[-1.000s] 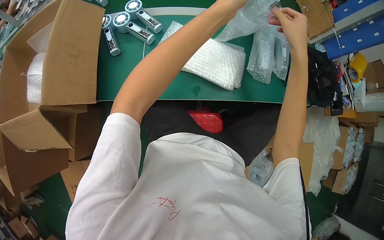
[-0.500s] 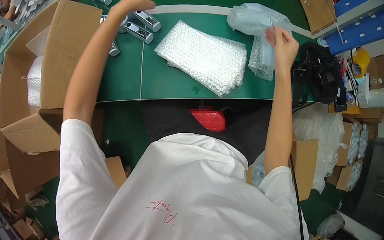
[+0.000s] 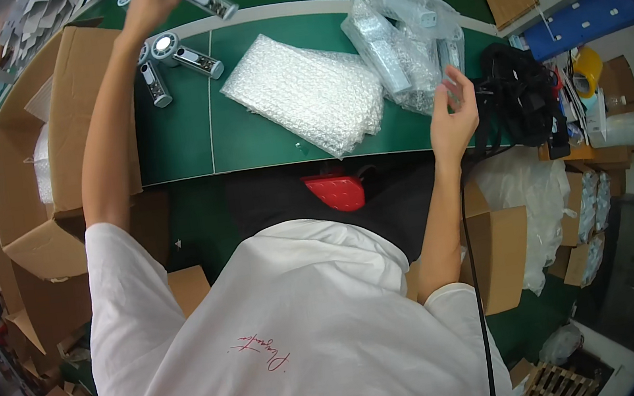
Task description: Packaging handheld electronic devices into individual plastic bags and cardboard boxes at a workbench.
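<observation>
My left hand [image 3: 150, 5] reaches to the far left of the green table. Its fingers close on a grey handheld device [image 3: 209, 0] with a round head and a dark window along its body. Two similar devices, one nearer the middle [image 3: 198, 61] and one beside it [image 3: 155, 85], lie below that hand. My right hand [image 3: 454, 117] is empty, thumb and fingers apart, by the near edge of a clear plastic bag [image 3: 413, 3] with pale, bluish wrapped pieces in it. Between my hands lies a stack of bubble-wrap pouches [image 3: 307, 91].
An open cardboard box [image 3: 98, 106] with bubble wrap inside stands at the left. Black straps and cables [image 3: 521, 103] lie at the table's right end. Beyond them are blue bins [image 3: 574, 20] and a yellow tape roll [image 3: 587, 70]. A black cable [image 3: 472, 258] hangs beside my right arm.
My left hand has picked up one grey device and drawn it away from the others. My right hand has let go of the plastic bag, which now lies more spread out. The view has shifted slightly.
</observation>
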Motion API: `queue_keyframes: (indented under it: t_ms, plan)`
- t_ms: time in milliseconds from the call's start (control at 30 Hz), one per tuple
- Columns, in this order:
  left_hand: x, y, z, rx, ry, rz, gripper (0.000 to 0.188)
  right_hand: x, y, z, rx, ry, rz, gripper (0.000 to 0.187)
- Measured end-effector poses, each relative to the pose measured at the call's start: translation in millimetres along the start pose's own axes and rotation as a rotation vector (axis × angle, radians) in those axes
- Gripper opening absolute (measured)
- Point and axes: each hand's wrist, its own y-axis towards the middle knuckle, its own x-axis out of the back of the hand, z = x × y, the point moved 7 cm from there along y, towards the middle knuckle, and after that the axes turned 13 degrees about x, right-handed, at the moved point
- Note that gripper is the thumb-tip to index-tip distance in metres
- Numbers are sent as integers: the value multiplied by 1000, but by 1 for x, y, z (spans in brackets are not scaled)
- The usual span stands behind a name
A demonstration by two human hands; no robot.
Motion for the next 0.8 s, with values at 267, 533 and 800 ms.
queue_keyframes:
  t_ms: [267, 533, 800]
  plan:
    - [20, -110, -266, -362, -173, 202, 61, -56, -9, 99, 54, 549, 254, 61]
    - [-71, -210, -249, 102, -541, 517, 37, -49, -88, 26, -828, 1815, 286, 58]
    - [-111, -216, -241, -96, -328, 413, 26, -51, -98, 23, -734, 2050, 345, 62]
